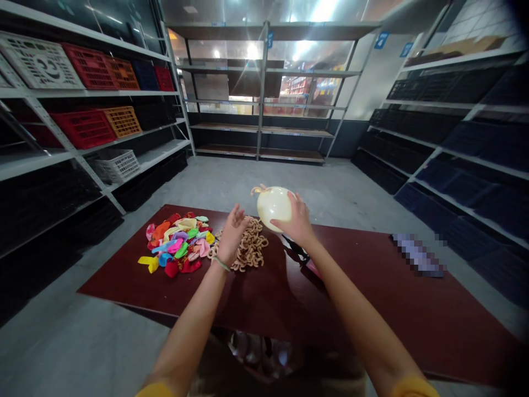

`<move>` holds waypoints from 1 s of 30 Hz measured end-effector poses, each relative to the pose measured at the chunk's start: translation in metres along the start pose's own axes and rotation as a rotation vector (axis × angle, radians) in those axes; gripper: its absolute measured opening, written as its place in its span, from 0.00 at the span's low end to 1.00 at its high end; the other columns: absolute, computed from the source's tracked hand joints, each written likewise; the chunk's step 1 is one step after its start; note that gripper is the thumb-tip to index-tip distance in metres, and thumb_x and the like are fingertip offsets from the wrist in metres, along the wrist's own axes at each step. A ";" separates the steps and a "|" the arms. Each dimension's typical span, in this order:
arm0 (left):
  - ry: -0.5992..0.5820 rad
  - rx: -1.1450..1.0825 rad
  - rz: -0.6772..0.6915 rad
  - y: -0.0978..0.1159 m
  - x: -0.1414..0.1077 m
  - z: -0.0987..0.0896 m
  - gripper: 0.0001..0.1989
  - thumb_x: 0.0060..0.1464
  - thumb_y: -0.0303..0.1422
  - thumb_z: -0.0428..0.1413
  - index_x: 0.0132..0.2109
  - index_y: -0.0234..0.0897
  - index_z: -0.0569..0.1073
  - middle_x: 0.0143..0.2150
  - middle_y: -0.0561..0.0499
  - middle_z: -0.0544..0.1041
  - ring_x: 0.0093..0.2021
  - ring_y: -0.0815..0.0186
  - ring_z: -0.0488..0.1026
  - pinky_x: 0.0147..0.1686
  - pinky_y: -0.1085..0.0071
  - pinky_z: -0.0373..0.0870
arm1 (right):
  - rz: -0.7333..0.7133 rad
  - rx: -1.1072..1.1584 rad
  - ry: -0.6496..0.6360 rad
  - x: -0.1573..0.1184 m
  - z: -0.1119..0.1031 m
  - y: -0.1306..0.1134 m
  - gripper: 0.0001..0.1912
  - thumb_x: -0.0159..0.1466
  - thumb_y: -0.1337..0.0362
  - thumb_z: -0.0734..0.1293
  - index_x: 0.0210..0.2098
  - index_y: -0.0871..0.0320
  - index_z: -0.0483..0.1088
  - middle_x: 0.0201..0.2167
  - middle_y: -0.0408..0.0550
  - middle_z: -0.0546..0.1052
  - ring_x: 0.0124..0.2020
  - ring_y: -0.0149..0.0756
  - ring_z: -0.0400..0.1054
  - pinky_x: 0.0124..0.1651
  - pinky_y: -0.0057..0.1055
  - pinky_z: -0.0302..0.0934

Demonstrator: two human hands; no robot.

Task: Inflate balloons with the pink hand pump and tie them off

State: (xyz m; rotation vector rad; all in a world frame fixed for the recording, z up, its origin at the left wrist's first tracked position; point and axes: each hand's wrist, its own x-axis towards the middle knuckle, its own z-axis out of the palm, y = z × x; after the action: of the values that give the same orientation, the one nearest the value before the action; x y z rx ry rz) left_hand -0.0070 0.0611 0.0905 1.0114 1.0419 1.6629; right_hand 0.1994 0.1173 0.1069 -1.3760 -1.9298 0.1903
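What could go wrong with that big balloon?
The pale yellow balloon is held by only the right hand, so it might slip away. The open left hand isn't holding it. That hand is also just above the tan rings, so it could perhaps knock them into the colorful flat balloons.

From here I'm getting a bright feed, with hard glare blowing out the ceiling lights (324, 8) at the far end of the room. The wide lens bows the shelving (82, 94) on both sides, and the corners fall dark and soft, top right most of all. The pale balloon (275, 208) catches an even glow, shadows stay faint on the concrete floor (264, 182), and a pixelated patch (418, 255) blurs part of the surface (363, 286).
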 end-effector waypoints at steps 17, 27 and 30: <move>0.511 0.583 0.137 0.026 -0.052 -0.176 0.16 0.55 0.39 0.59 0.48 0.38 0.77 0.50 0.44 0.78 0.49 0.59 0.74 0.52 0.62 0.68 | -0.298 0.191 0.002 -0.006 0.065 -0.013 0.15 0.69 0.62 0.58 0.48 0.57 0.73 0.45 0.56 0.77 0.50 0.47 0.69 0.56 0.47 0.61; 0.591 0.472 0.047 -0.008 -0.066 -0.207 0.14 0.55 0.39 0.58 0.45 0.37 0.78 0.43 0.45 0.79 0.41 0.62 0.76 0.43 0.67 0.72 | -0.453 0.454 -0.404 -0.057 0.188 -0.153 0.12 0.70 0.64 0.61 0.51 0.56 0.71 0.47 0.49 0.77 0.45 0.36 0.72 0.50 0.37 0.67; 0.589 0.401 0.032 -0.022 -0.071 -0.211 0.14 0.56 0.39 0.57 0.46 0.37 0.77 0.39 0.47 0.79 0.37 0.64 0.76 0.41 0.67 0.73 | -0.394 0.486 -0.412 -0.054 0.216 -0.177 0.17 0.68 0.57 0.65 0.54 0.58 0.68 0.53 0.52 0.72 0.49 0.39 0.70 0.50 0.43 0.68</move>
State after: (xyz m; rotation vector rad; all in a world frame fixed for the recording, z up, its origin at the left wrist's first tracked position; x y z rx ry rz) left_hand -0.1788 -0.0427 -0.0080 0.7916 1.8087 1.8706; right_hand -0.0644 0.0598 0.0177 -0.6562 -2.2455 0.7405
